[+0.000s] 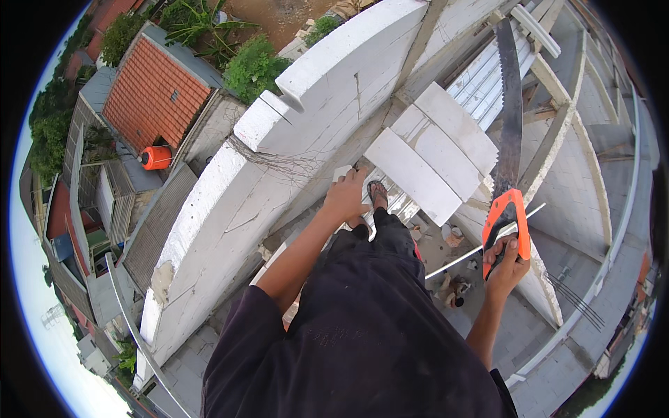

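The white block wall [230,202] crowds the left hand [346,197]; stacked white blocks [435,150] stand between both hands.

Left hand [346,195] reaching forward and down, fingers curled, right hand [506,263] raised, closed in a fist

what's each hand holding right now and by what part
The right hand holds a hand saw by its orange handle, blade pointing away. The left hand rests on a small white block piece; a grip cannot be told.

The person wears a loose dark short-sleeved shirt [362,334], dark trousers [390,233] and a dark open sandal [377,194], forearms bare.
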A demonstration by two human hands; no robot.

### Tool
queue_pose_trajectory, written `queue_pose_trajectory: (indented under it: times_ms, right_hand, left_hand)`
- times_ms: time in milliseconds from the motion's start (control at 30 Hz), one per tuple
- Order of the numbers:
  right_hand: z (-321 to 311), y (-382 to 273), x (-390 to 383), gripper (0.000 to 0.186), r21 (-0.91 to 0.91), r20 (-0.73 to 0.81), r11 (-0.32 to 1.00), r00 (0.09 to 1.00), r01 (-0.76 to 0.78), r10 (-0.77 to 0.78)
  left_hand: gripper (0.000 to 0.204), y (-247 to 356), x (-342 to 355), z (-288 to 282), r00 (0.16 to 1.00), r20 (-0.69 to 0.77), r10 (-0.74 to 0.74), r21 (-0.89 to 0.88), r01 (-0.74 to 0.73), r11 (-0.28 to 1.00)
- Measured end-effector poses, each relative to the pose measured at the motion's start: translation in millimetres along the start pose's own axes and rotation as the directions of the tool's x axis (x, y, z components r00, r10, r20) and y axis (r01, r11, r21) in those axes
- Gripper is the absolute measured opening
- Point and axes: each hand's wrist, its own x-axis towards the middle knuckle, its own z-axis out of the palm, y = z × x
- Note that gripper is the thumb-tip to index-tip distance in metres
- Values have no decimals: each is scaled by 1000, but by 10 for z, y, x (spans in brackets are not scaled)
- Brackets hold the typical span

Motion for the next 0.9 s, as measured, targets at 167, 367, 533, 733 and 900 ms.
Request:
queue_pose_trajectory:
  times_ms: [167, 367, 533, 733, 900]
  right_hand:
    - [364, -1, -139, 32, 6, 201, 989, 969, 148, -146]
    - [667, -317, -38, 43, -38, 474, 992, 876, 118, -86]
    - [758, -303, 128, 35, 114, 579, 993, 814, -23, -48]
    - [762, -266, 118, 27, 298, 556, 938, 831, -176, -20]
    - [798, -199, 143, 28, 315, 580, 922, 815, -225, 1]
  left_hand:
    - [52, 15, -386, -1114, 941, -338, -18, -399, -126, 909]
    - [55, -480, -391, -2075, 576, -813, -80, -58, 57, 997]
    - [89, -912, 69, -1842, 651, -747, -132, -40, 154, 987]
    - [88, -975, 191, -1644, 625, -769, -131, 30, 241, 970]
    - [92, -1000, 150, -1688, 655, -742, -143, 44, 260, 965]
